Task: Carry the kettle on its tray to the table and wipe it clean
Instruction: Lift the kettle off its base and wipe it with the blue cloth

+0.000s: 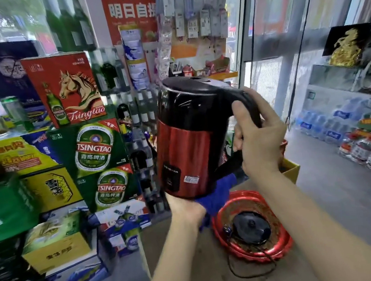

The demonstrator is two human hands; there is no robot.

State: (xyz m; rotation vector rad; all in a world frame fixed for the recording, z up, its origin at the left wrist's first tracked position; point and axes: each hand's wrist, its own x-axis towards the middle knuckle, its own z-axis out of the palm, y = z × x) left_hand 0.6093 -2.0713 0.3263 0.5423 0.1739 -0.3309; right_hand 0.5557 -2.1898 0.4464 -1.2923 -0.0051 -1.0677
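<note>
A red kettle (185,145) with a black lid and handle is held up in the air, tilted to the left. My right hand (257,131) is shut on its black handle. My left hand (184,207) presses a blue cloth (217,195) against the kettle's underside. Below, a round red tray (284,247) lies on the brown table (195,267), with the black kettle base (251,226) and its cord in it.
Stacked beer cartons (96,149) and bottles fill the left side beyond the table edge. A rack of packaged goods (193,18) hangs behind. A glass door (283,35) and packs of bottled water (341,125) stand at the right. A yellow box (291,170) sits past the tray.
</note>
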